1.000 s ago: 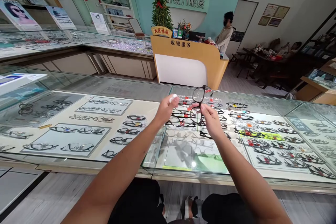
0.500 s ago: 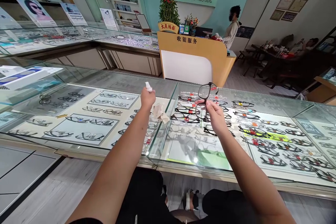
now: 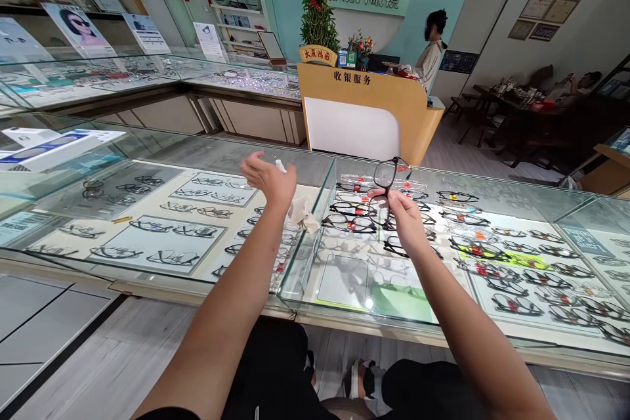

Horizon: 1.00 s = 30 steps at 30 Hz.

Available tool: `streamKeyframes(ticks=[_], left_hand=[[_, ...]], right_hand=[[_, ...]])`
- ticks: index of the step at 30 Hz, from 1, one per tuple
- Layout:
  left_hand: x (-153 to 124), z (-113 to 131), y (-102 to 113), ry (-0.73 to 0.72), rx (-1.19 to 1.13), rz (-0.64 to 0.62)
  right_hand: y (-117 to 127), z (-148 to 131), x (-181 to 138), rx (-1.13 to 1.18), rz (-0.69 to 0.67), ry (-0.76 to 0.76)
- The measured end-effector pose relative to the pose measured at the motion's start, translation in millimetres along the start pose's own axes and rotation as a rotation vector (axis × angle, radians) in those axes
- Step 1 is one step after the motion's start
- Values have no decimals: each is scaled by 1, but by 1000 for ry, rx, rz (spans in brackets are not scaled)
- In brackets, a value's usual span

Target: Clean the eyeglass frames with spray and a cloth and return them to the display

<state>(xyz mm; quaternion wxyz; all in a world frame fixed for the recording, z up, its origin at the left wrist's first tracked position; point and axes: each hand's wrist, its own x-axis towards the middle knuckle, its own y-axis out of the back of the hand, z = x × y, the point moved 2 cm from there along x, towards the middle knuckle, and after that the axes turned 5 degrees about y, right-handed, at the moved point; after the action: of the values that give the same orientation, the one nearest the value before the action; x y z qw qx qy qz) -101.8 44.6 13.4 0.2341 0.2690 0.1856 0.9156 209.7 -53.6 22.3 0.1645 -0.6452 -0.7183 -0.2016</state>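
Note:
My right hand (image 3: 403, 218) is closed on a pair of black-framed glasses (image 3: 384, 174), held upright above the glass display counter (image 3: 207, 151). My left hand (image 3: 268, 178) is open, palm up, with fingers spread over the counter top. A small white bottle (image 3: 280, 165) stands on the glass just past its fingertips. A crumpled pale cloth (image 3: 300, 213) lies on the glass right of my left wrist. Several rows of glasses frames fill the case below.
A wooden cashier desk (image 3: 364, 111) with a plant (image 3: 317, 13) stands beyond the counter, and a person (image 3: 430, 56) is behind it. More glass cases (image 3: 98, 79) run along the left. A white and blue box (image 3: 54, 144) lies on the counter at left.
My left hand moved left away from the glasses, set the small white bottle on the glass and opened palm up. The cloth now lies on the counter. My right hand kept the glasses.

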Motion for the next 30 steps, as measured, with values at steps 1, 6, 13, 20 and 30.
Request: streamKeyframes(ticks=[1, 6, 13, 20, 30], left_hand=[[-6, 11, 12, -97, 22, 18], [-24, 30, 28, -284, 354, -580], [-14, -3, -5, -74, 587, -937], [0, 6, -1, -59, 123, -851], [-44, 47, 15, 404, -1025, -1244]], right_hand=[[0, -2, 0, 7, 1, 3], [1, -5, 0, 37, 8, -2], [0, -4, 0, 27, -1, 16], [1, -5, 1, 15, 16, 3], [3, -3, 2, 4, 36, -2]])
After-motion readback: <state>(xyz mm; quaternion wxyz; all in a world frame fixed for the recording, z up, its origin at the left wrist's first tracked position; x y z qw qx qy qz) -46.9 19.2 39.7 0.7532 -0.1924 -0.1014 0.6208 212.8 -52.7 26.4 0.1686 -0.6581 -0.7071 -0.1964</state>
